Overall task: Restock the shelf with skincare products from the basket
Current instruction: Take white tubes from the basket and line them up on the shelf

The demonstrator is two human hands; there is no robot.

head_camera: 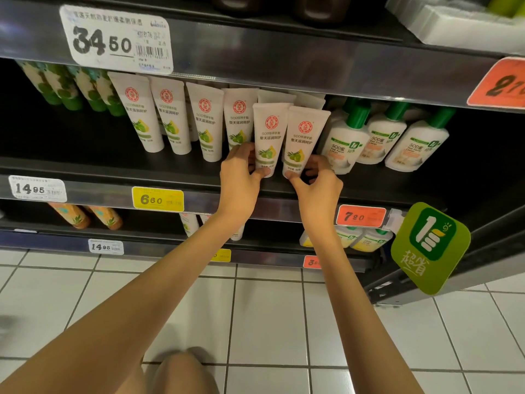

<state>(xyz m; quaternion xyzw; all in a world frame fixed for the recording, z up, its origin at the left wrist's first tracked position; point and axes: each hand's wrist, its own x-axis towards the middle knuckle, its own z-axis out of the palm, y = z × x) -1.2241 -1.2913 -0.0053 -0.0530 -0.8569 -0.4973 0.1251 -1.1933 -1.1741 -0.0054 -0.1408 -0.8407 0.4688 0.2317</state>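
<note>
Both bare arms reach up from the bottom of the frame to the middle shelf (113, 166) at centre. The left hand (240, 177) grasps the left tube (269, 132) near its lower end, thumb on the front and fingers curled behind. The right hand (319, 184) grips the right tube (305, 135) the same way, thumb on the front near the bottom and fingers bent round the side. The two tubes stand cap-down, side by side and touching, at the front of the shelf just right of centre. Whether their caps rest on the shelf cannot be told.

Each tube is white and flat-topped. It carries a round red emblem, grey lettering that begins "SOD", a line of Chinese characters, and a picture of green olives with a yellow drop.

A row of matching tubes (170, 118) leans to their left. White bottles (349, 143) with green caps, marked "SOD" and "Facial Lotion", lean to their right. Green patterned bottles (62, 86) lie at upper left.

On the shelf edges, a yellow tag (158, 199) below the tubes reads 6.60 and a red tag (360, 216) at right reads 7.20. A large white tag (116, 39) at upper left reads 34.50, and a small white tag (37, 189) at left reads 14.95. A green sign (430, 247) at right shows a thumbs-up and Chinese characters. White floor tiles (270, 308) fill the lower frame.
</note>
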